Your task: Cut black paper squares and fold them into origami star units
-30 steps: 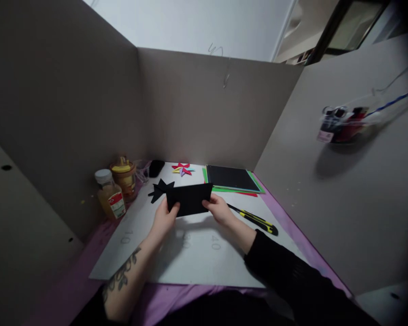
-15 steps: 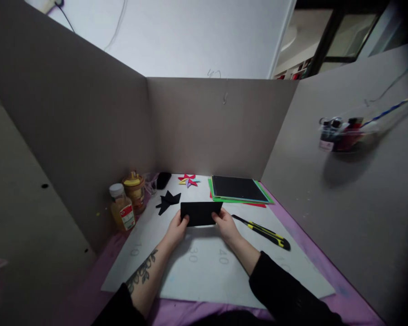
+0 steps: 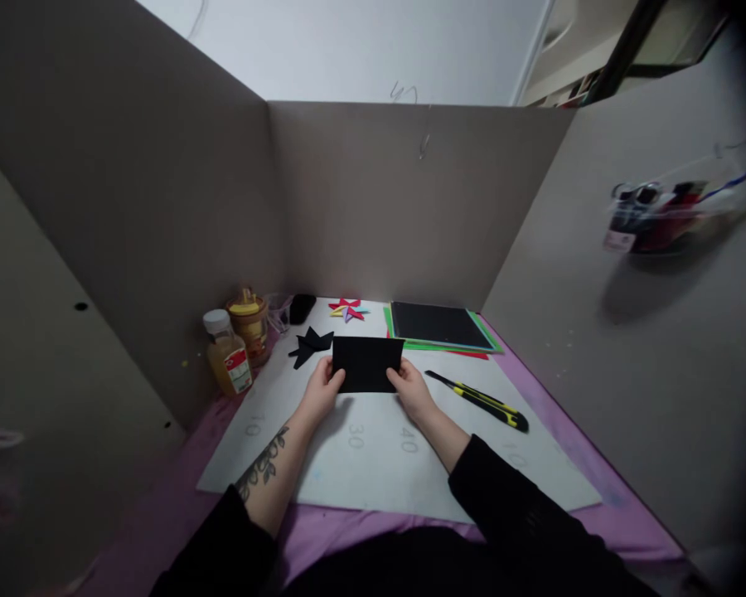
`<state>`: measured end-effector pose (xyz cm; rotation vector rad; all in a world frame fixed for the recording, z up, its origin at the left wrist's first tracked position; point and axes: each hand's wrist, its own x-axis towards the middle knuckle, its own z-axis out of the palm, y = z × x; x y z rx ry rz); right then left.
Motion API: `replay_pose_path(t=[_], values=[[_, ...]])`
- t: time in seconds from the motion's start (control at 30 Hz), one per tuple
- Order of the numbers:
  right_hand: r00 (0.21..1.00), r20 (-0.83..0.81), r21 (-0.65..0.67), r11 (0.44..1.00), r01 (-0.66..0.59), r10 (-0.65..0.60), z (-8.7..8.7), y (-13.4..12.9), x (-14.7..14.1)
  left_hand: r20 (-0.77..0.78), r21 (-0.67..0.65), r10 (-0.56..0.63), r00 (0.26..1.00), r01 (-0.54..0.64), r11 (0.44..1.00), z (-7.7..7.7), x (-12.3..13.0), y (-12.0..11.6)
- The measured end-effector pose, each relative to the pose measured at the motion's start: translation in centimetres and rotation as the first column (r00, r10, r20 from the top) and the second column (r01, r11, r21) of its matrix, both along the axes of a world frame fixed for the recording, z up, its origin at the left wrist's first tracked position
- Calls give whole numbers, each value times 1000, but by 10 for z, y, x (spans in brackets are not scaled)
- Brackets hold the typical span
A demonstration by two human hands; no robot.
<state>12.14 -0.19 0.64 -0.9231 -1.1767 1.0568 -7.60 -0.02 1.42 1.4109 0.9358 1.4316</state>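
A black rectangular sheet of paper [image 3: 368,363] is held up above the white board [image 3: 373,477], tilted toward me. My left hand [image 3: 322,388] pinches its left edge, thumb on the near face. At the right edge my right hand [image 3: 412,385] grips it the same way. Fingers behind the paper are mostly hidden. Just left of the paper lies a folded black paper star shape [image 3: 311,347]. To the right of my right hand rests a black and yellow utility knife [image 3: 481,402].
A stack of coloured paper [image 3: 438,325] with black on top lies at the back right. A multicoloured paper star [image 3: 348,310] sits at the back. On the left stand a glue bottle [image 3: 229,356] and a brown jar [image 3: 249,323]. Grey panels [image 3: 410,199] enclose the table.
The view has tipped downward, so the things on the board appear shifted. The black paper now faces me more fully and looks taller. Both hands keep their hold.
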Motion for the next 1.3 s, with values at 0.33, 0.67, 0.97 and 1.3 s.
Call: replay_pose_path(t=[0.33, 0.67, 0.97, 1.3], values=[[993, 121, -51, 999, 5, 1, -12, 4, 6, -91, -69, -3, 996, -3, 998, 2, -4, -1], [950, 287, 120, 988, 94, -125, 8, -16, 3, 400, -381, -118, 909, 282, 880, 11, 3, -17], [786, 575, 294, 954, 62, -228, 10, -26, -8, 458, -350, -42, 888, 224, 910, 14, 2, -15], [766, 618, 292, 956, -17, -175, 11, -28, -5, 458, -347, -36, 888, 216, 913, 13, 2, -14]])
